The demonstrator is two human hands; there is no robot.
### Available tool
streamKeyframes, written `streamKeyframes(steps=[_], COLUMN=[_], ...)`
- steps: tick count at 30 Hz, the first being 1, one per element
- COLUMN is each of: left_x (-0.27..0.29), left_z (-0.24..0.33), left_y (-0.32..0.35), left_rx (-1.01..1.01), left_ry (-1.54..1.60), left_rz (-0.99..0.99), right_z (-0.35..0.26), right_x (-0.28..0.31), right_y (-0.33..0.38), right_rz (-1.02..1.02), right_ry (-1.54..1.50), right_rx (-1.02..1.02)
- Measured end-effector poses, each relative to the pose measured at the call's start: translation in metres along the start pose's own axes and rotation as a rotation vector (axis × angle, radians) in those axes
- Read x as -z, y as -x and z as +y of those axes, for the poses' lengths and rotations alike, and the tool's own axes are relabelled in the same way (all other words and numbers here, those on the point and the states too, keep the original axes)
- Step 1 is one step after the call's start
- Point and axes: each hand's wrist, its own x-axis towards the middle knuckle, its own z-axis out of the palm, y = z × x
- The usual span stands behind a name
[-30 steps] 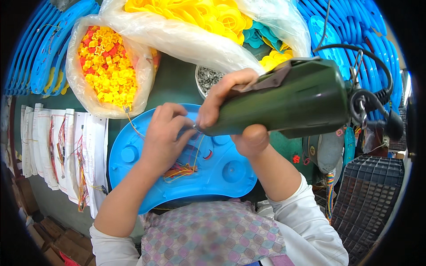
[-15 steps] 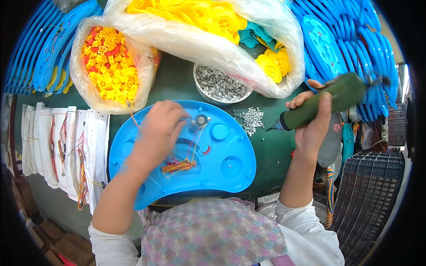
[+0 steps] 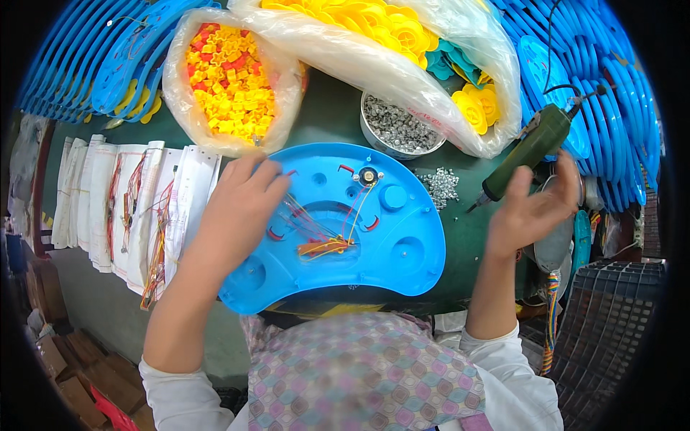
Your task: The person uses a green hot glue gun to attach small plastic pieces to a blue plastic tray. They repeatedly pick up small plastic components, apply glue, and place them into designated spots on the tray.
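The blue curved plastic shell (image 3: pixel 338 273) lies on the green tabletop (image 3: pixel 467 248), in front of the person, with its inner side up. Near its far edge sits a small round speaker (image 3: pixel 368 176), and from it thin wires run down to the tangled wire bundle (image 3: pixel 327 246) in the middle of the shell.

The left hand (image 3: pixel 244 190) is over the left far edge of the shell; its fingers are bent and blurred, so I cannot tell whether they hold something. The right hand (image 3: pixel 535 212) is to the right of the shell, with thumb and fingers spread widely and nothing gripped between them. Just beside it, the green electric screwdriver (image 3: pixel 528 154) hangs tilted, its tip pointing down toward the shell.

Behind the shell is a white bowl (image 3: pixel 406 154) of small clear and grey pieces, with a loose pile (image 3: pixel 440 188) near it. Farther left, a plastic bag (image 3: pixel 176 79) contains yellow and red star-shaped pieces (image 3: pixel 233 86).
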Motion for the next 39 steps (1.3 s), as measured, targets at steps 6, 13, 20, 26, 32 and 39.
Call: streamKeyframes(steps=[6, 13, 20, 26, 32, 39], left_x=[0.001, 0.037, 0.004, -0.016, -0.009, -0.018], left_z=[-0.009, 0.022, 0.046, 0.045, 0.045, 0.039], left_y=[-0.008, 0.031, 0.039, 0.018, 0.012, 0.021], left_rx=[-0.130, 0.158, 0.311, 0.825, 0.749, 0.371], left_ry=[-0.131, 0.175, 0.627, 1.315, 1.361, 0.434], left_rz=[0.168, -0.130, -0.095, -0.145, -0.206, 0.325], right_z=[-0.108, -0.125, -0.122, -0.108, -0.094, -0.107], right_x=[-0.046, -0.061, -0.058, -0.062, -0.095, -0.099], right_y=[0.032, 0.057, 0.045, 0.025, 0.024, 0.044], right_rz=[-1.097, -1.331, -1.341, -1.160, -0.752, -0.979], right_ry=[-0.366, -0.203, -0.480, -0.541, -0.423, -0.661], right_rx=[-0.016, 0.076, -0.276, 0.016, 0.607, 0.028])
